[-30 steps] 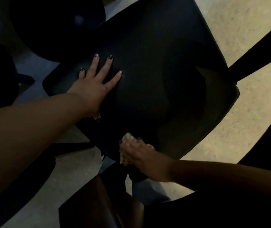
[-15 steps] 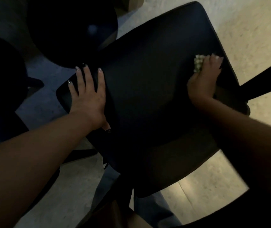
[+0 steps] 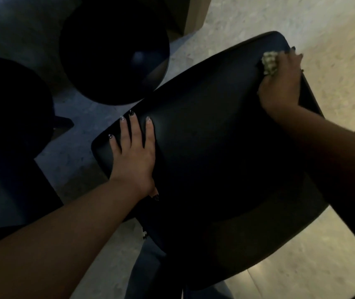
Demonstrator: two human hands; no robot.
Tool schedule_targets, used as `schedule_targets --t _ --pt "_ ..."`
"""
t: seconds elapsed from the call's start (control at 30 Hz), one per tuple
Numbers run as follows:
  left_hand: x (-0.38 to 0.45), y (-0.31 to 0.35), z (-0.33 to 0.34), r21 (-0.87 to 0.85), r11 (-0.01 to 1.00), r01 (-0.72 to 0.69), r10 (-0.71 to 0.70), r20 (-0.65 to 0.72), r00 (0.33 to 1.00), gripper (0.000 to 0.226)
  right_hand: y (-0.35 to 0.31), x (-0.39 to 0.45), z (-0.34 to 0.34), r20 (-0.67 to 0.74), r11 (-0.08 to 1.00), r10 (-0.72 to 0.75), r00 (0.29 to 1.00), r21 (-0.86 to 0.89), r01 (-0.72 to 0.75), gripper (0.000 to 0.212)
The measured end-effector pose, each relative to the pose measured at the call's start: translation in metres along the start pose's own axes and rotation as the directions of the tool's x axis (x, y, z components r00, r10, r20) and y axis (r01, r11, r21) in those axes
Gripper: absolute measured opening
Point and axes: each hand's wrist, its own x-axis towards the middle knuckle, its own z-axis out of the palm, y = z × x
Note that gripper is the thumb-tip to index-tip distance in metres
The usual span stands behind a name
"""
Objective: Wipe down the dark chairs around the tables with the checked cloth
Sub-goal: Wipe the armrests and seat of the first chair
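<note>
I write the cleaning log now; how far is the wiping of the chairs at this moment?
Done: nothing shows as finished; the dark surfaces give no visible sign of wiping. In hand: the right hand presses the checked cloth on the far corner of the dark chair, while the left hand lies flat on it. Left: two other dark chairs wait beyond, untouched.

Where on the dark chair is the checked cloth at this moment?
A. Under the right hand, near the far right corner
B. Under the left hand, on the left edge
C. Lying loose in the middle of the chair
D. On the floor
A: the right hand presses the checked cloth against the far right corner of the dark chair.
</note>
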Motion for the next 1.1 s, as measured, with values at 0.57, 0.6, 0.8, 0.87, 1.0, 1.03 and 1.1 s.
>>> schedule_targets --t 0.57,0.6,0.8,0.87,1.0,1.03,1.1 --pt "0.002 0.005 0.001 0.051 0.997 0.058 -0.060 0.042 0.997 0.159 -0.005 0.063 0.001 0.047 0.992 -0.088 0.995 -0.090 0.092 0.046" --pt "0.002 0.005 0.001 0.059 0.996 0.064 -0.067 0.043 0.997 0.159 -0.012 0.056 0.006 0.035 0.992 -0.049 0.998 -0.113 0.053 0.045" --pt "0.003 0.007 0.002 0.104 0.992 0.074 -0.078 0.038 0.996 0.158 -0.116 -0.040 0.049 0.194 0.813 -0.566 0.801 -0.030 0.582 0.042" --pt "0.002 0.006 0.003 0.100 0.992 0.073 -0.077 0.040 0.996 0.158 -0.141 -0.066 0.058 0.224 0.663 -0.736 0.639 0.050 0.747 0.039" --pt "0.001 0.006 0.001 0.092 0.993 0.071 -0.075 0.041 0.996 0.157 -0.135 -0.010 0.034 0.391 0.702 -0.663 0.638 0.029 0.712 0.039" --pt "0.002 0.006 0.002 0.085 0.994 0.070 -0.074 0.039 0.996 0.157 -0.124 0.014 0.023 0.379 0.776 -0.580 0.721 -0.014 0.631 0.039" --pt "0.002 0.005 0.003 0.082 0.994 0.074 -0.077 0.032 0.997 0.157 -0.088 0.049 0.008 0.263 0.894 -0.380 0.887 -0.142 0.425 0.035"
